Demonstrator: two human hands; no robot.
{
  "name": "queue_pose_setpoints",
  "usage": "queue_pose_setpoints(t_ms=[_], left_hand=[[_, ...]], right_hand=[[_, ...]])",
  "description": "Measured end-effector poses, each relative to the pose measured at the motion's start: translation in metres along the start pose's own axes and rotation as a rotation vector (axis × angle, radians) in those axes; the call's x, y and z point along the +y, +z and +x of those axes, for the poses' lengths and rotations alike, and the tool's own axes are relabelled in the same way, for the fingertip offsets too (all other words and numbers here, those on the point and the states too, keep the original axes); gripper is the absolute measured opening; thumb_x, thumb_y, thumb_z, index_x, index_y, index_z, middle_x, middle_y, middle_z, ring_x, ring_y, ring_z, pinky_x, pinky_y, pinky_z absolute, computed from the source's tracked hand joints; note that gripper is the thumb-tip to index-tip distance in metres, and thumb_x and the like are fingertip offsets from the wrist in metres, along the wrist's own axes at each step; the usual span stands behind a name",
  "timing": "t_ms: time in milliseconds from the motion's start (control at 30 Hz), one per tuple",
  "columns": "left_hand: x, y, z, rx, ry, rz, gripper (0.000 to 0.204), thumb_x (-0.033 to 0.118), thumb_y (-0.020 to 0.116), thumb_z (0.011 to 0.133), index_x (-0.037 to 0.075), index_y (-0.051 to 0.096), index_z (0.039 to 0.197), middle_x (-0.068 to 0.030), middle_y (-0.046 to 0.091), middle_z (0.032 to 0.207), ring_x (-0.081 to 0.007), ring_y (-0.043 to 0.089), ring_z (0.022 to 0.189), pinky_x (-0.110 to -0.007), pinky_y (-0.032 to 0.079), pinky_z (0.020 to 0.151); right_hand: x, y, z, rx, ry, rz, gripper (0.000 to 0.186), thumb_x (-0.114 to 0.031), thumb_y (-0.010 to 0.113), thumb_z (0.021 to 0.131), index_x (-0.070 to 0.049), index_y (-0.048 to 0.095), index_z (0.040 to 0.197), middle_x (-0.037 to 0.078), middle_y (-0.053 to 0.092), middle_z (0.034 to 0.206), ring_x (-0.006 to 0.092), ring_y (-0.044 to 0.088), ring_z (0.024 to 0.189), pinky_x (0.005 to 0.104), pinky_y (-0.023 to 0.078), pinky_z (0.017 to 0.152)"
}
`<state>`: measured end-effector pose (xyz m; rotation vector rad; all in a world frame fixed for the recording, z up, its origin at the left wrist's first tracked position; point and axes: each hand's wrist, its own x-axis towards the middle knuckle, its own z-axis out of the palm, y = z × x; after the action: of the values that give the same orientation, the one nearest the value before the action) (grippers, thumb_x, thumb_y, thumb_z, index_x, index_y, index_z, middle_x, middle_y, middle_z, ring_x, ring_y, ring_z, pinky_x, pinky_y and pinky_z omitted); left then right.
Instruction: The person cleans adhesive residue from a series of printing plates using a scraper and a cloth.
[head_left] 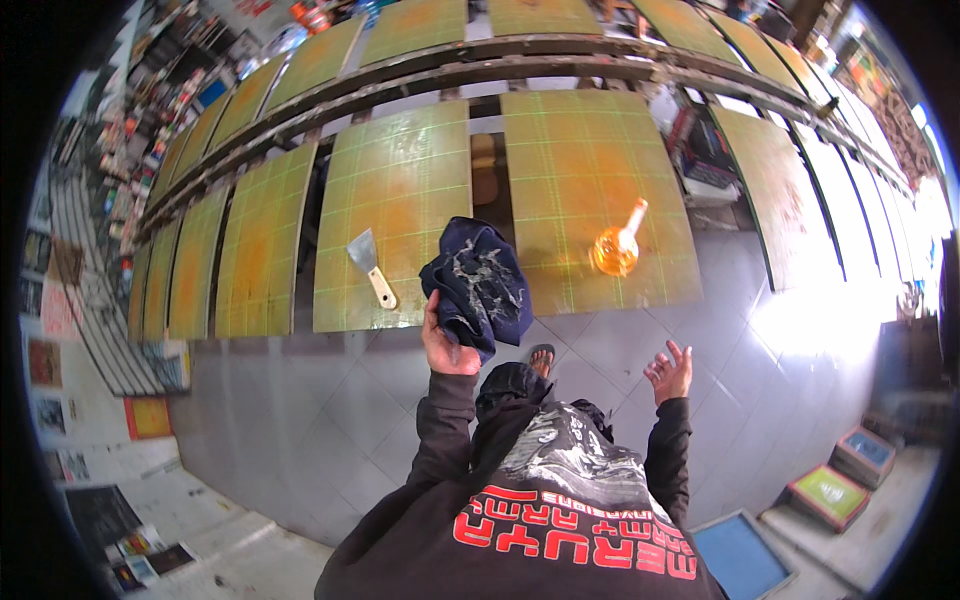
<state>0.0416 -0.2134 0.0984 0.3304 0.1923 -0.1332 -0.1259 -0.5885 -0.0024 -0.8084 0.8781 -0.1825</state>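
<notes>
A crumpled navy cloth with pale smears and stuck fibres is in my left hand, fingers curled at its lower left edge. It is held up by the near edges of two yellow-green boards, partly covering the gap between them. My right hand is held over the floor with nothing in it, its fingers apart. On the left board lies a putty knife with a pale handle, its blade pointing away. A clear bottle of amber liquid with a whitish neck stands on the right board.
More grid-marked boards line the long rack to both sides, with another row beyond the dark rails. Boxes sit under the rack at right. Behind me to the right are a blue-faced frame and a green-topped box.
</notes>
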Motion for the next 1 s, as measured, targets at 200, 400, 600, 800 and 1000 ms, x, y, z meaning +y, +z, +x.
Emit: queue_pose_setpoints(t_ms=[200,400,600,800,1000], left_hand=[[-0.017,0.001,-0.007,0.21,0.168,0.076,0.037,0.028,0.037,0.098,0.01,0.051,0.126,-0.009,0.056,0.128,-0.0257,0.056,0.115,-0.04,0.046,0.099],[-0.035,0.018,-0.033,0.257,0.189,-0.062,0.036,0.027,0.039,0.097,0.009,0.052,0.125,-0.0099,0.057,0.127,-0.0271,0.056,0.115,-0.042,0.044,0.101],[-0.093,0.008,-0.067,0.371,0.324,-0.172,0.04,0.034,0.045,0.093,0.008,0.059,0.12,-0.0101,0.063,0.119,-0.0272,0.06,0.109,-0.044,0.046,0.095],[-0.143,0.008,-0.113,0.363,0.462,-0.138,0.041,0.032,0.038,0.097,0.006,0.053,0.125,-0.0115,0.059,0.124,-0.0294,0.058,0.112,-0.045,0.044,0.098],[-0.152,0.019,-0.146,0.306,0.541,-0.26,0.041,0.032,0.042,0.097,0.005,0.054,0.125,-0.012,0.06,0.124,-0.0282,0.059,0.111,-0.044,0.045,0.099]], right_hand=[[-0.046,0.029,0.119,-0.052,0.237,0.485,0.064,-0.051,0.043,0.092,-0.011,0.034,0.141,0.014,0.047,0.137,0.0326,0.048,0.121,0.051,0.037,0.101],[-0.049,0.019,0.17,-0.392,-0.143,0.137,0.042,-0.023,0.053,0.091,-0.006,0.047,0.128,0.011,0.053,0.128,0.0251,0.053,0.114,0.0361,0.043,0.097],[-0.068,0.008,0.149,-0.5,0.173,0.345,0.038,-0.033,0.052,0.094,-0.009,0.058,0.122,0.012,0.053,0.132,0.0286,0.045,0.125,0.0496,0.03,0.109],[-0.105,0.008,0.115,-0.341,0.525,0.407,0.037,-0.032,0.048,0.096,-0.012,0.053,0.127,0.007,0.049,0.137,0.0272,0.041,0.13,0.0499,0.03,0.108],[-0.127,-0.015,0.088,-0.539,0.749,0.034,0.049,-0.043,0.039,0.098,-0.013,0.041,0.137,0.011,0.04,0.142,0.0325,0.04,0.128,0.0494,0.034,0.104]])
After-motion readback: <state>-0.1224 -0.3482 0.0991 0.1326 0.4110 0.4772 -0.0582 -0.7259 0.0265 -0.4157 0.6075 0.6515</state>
